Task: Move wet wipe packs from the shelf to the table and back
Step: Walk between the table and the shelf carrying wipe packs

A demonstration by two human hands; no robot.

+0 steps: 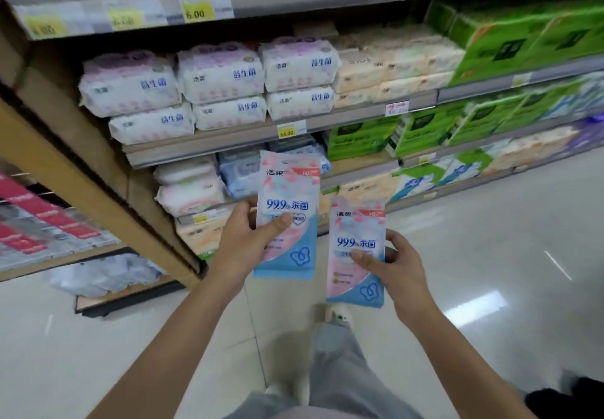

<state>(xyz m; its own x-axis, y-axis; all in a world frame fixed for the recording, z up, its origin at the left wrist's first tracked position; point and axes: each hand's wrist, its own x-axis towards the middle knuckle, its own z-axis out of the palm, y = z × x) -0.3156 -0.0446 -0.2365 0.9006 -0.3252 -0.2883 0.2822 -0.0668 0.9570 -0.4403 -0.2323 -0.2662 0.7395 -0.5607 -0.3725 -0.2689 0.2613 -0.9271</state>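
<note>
Pink-blue pack (287, 209) gripped in left hand (248, 242), twin pack (356, 274) in right hand (397, 265); carrying, I judge. Next, find the table.

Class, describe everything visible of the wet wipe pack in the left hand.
The wet wipe pack is a flat, glossy plastic pouch, pale blue and pink, with blue "99.9%" print, a red corner patch and a flower logo at the bottom. It is upright, front to the camera, before the shelf. The left hand pinches its left edge, thumb on the front.
</note>
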